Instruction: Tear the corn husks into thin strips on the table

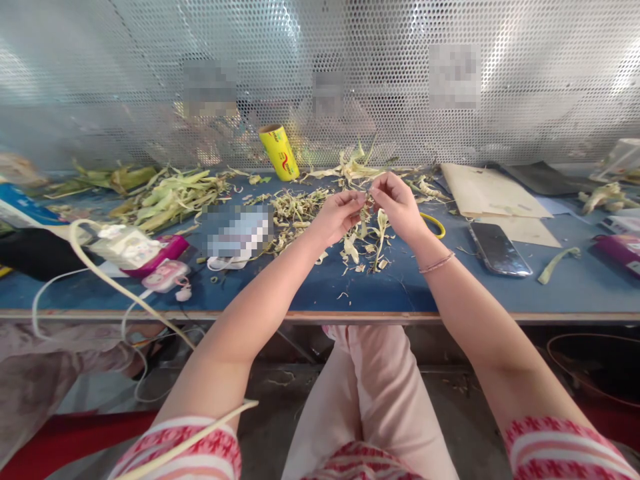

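Observation:
Over the middle of the blue table my left hand [340, 215] and my right hand [397, 202] meet, fingertips almost touching. Both are closed in a pinch on a small piece of dried plant [369, 204], which the fingers partly cover. Beneath them lie pale leafy scraps [351, 249] and crumbs. Left of my left hand spreads a heap of shredded plant bits [295, 207]. Just behind my hands is a bunch of pale dry leaves [356, 165]. A yellow ring [434, 225] shows beside my right wrist.
A yellow cardboard tube [279, 152] leans by the perforated metal panel [390, 40]. Long pale stalks [175, 193] lie left. Near them are a phone [239, 233] and a cable-linked charger [133, 247]. At right are a dark phone [500, 249] and brown cardboard [493, 190].

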Demonstrator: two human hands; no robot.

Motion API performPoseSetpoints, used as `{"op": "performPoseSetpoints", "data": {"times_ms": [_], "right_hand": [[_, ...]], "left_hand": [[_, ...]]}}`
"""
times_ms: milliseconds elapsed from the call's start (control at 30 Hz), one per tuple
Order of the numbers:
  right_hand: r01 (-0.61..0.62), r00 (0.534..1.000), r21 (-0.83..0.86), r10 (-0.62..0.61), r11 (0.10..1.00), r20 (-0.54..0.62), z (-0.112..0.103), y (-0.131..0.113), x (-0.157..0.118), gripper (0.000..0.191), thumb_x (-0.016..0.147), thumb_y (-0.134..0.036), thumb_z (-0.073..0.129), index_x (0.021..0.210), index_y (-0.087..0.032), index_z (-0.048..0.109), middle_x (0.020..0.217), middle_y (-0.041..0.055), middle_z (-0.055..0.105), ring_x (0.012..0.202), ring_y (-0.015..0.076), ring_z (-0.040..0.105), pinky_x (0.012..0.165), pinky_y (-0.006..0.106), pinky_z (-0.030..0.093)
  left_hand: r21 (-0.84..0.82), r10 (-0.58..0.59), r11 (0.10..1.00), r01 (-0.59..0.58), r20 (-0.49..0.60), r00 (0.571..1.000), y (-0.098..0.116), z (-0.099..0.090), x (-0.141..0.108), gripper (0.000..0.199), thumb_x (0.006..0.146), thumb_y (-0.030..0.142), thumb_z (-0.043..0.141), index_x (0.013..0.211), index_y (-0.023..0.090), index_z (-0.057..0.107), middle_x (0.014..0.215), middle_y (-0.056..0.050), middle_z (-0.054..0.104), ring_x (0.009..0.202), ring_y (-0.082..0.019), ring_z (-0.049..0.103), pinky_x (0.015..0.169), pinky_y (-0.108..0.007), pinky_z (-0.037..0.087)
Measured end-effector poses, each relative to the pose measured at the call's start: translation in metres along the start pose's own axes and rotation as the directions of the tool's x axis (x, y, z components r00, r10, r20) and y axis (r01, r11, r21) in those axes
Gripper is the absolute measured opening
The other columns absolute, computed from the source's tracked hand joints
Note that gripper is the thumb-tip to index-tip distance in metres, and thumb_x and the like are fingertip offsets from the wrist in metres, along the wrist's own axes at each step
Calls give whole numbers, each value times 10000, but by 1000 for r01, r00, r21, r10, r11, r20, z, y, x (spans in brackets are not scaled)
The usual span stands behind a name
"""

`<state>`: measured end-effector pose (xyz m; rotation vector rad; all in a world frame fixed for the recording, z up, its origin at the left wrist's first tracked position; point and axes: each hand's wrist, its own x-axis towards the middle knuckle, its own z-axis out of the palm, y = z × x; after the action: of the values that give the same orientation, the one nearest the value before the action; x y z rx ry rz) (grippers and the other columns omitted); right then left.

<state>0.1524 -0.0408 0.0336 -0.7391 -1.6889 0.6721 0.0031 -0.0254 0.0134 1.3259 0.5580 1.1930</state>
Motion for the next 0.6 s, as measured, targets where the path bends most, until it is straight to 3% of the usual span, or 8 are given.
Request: {"op": "performPoseSetpoints", "data": {"times_ms": [133,233,433,600], "right_hand": [[70,995,-133,-78,989,-56,-1,-2,-2,119,792,-281,613,779,-224,510,793,8,481,717,133,467,598,285,416],[88,993,-202,-102,975,-60,-1,-2,-2,78,772,-227,617,778,-217,541,818,14,497,736,135,472,621,293,423],[117,989,-220,-134,968,-65,-1,-1,-2,40,787,-222,602,800,-215,564,816,9,520,731,128,487,642,297,434],[134,986,-259,-154,957,-59,-1,-1,-2,39,798,-217,610,794,-217,572,808,7,531,737,129,493,650,297,444]], "left_hand": [[7,59,998,-59,-10,998,0,-1,2,233,651,349,810,738,196,656,692,13,608,619,-72,556,557,-214,460],[41,98,995,-95,-78,992,-1,-4,4,202,665,315,798,740,203,647,711,14,628,636,-73,571,572,-212,467],[188,194,968,-167,-139,971,-6,-10,9,113,738,271,732,793,213,651,706,25,628,665,-71,595,650,-236,492],[189,220,964,-187,-176,960,-7,-10,10,148,692,272,771,782,211,671,714,24,641,655,-68,577,663,-236,487]]}}
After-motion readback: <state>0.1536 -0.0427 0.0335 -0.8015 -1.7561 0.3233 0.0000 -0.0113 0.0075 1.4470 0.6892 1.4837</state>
